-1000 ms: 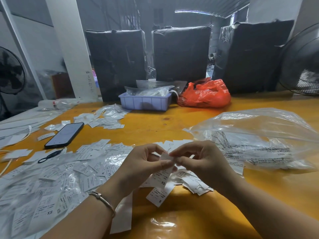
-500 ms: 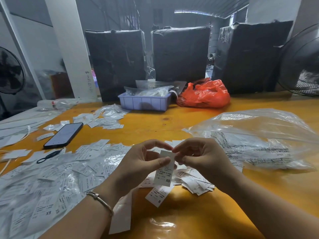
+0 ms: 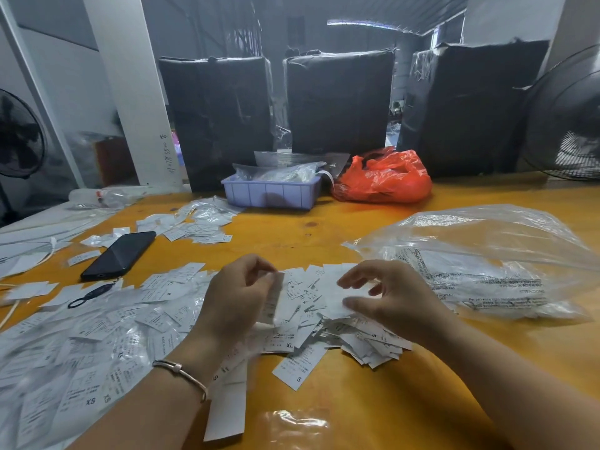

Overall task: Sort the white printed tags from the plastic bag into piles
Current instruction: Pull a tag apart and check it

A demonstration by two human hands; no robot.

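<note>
My left hand [image 3: 238,297] pinches one tag [image 3: 274,298]; my right hand [image 3: 386,295] pinches another above the heap of tags [image 3: 324,323] on the desk [image 3: 373,401]. They look thin, light, floppy, slippery; I'd take them by an edge.

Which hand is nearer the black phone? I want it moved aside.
Left. The left hand is just right of the phone; the right hand lies farther right, beside the plastic bag.

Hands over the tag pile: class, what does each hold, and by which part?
The left hand pinches a blurred white tag near its top end. The right hand holds another tag; its grip point cannot be told.
</note>
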